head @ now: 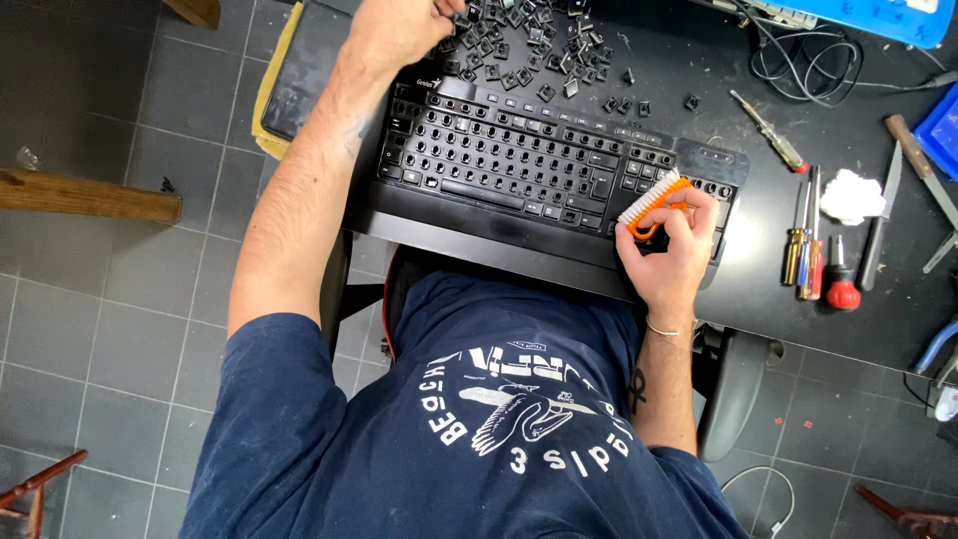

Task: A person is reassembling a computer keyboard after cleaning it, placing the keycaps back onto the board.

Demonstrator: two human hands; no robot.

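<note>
Right hand clamps the orange brush at the keyboard's three o'clock end, left hand pinches loose keycaps at twelve; a hard sweep could flick caps off the tabletop.

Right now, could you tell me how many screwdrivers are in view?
4: one screwdriver beyond the keyboard, three side by side near the white wad; more may be hidden.

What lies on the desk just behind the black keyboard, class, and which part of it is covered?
A heap of loose black keycaps lies behind the keyboard. The left hand rests on the heap's left edge, hiding the caps beneath it.
</note>
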